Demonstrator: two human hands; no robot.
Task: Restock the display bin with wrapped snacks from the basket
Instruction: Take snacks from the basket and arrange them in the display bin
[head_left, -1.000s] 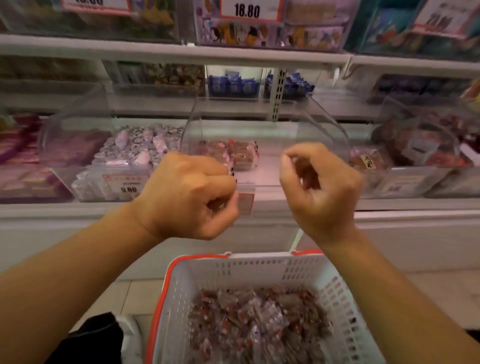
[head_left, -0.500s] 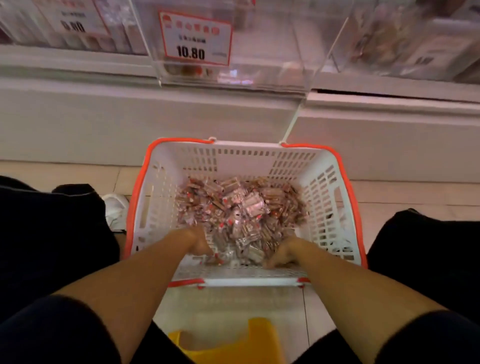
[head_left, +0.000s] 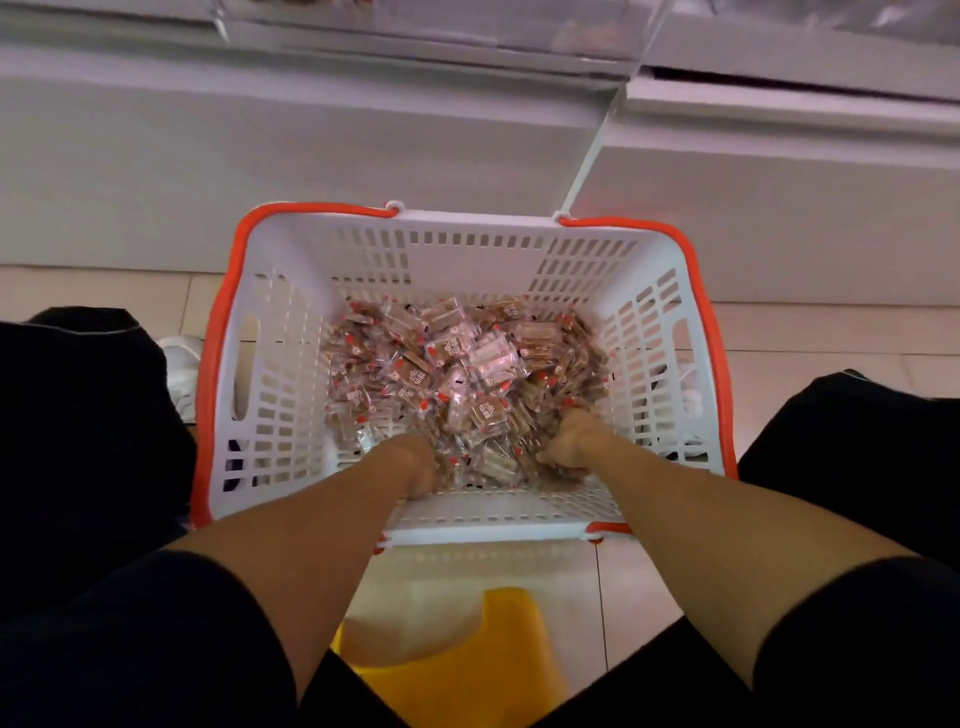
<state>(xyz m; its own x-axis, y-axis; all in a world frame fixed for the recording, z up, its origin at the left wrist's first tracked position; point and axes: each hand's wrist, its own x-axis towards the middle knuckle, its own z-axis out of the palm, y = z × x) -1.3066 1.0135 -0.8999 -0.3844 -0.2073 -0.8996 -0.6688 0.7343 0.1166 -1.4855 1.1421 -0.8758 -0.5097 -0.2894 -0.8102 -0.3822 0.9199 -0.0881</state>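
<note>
Head view: both hands, left (head_left: 415, 467) and right (head_left: 571, 441), dug into jumbled wrapped snacks (head_left: 462, 374) heaped in white basket (head_left: 467, 244); grips hidden, wrappers pointing every way.

I can read no text from here. The wrappers of the snacks (head_left: 457, 374) in the basket (head_left: 519, 244) carry small white marks and red spots, but these are too small and blurred for me to make out.

basket (head_left: 291, 260): 1 | wrapped snacks (head_left: 457, 374): one heap, too many to count | hands: 2, left hand (head_left: 415, 462), right hand (head_left: 574, 441) | yellow stool (head_left: 467, 670): 1
</note>
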